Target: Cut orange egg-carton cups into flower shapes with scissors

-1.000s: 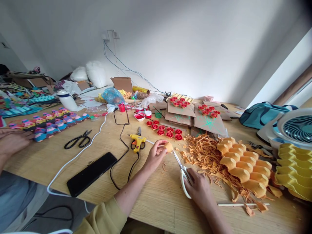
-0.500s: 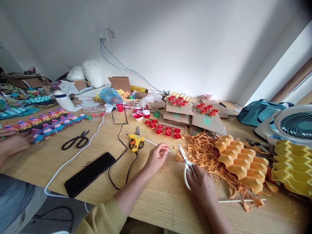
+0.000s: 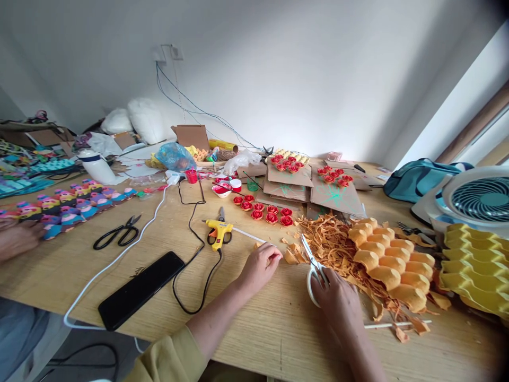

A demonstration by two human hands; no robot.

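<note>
My right hand [image 3: 341,300] is wrapped round white-handled scissors [image 3: 314,268], their nearly closed blades pointing away from me beside the pile of orange shreds [image 3: 330,245]. Over the middle of the table, my left hand [image 3: 260,265] has its fingers curled and pressed together; whatever they hold, if anything, is hidden. Just right of its fingertips lie a few orange scraps [image 3: 293,254]. Behind this hand a white glue stick [image 3: 248,233] runs out of a yellow glue gun [image 3: 218,233]. An orange egg tray [image 3: 392,260] rests at the right of the shreds.
Red paper roses [image 3: 271,218] stand in front of stacked cardboard [image 3: 288,188]. A yellow tray [image 3: 473,265] and a fan [image 3: 483,199] are at right. Black scissors [image 3: 119,233], a phone [image 3: 141,289] and cables lie left. A co-worker's hand [image 3: 19,239] is by painted trays [image 3: 67,207].
My left hand has shifted slightly right and its fingers have closed. My right hand has carried the scissors a little to the right. The view has turned slightly.
</note>
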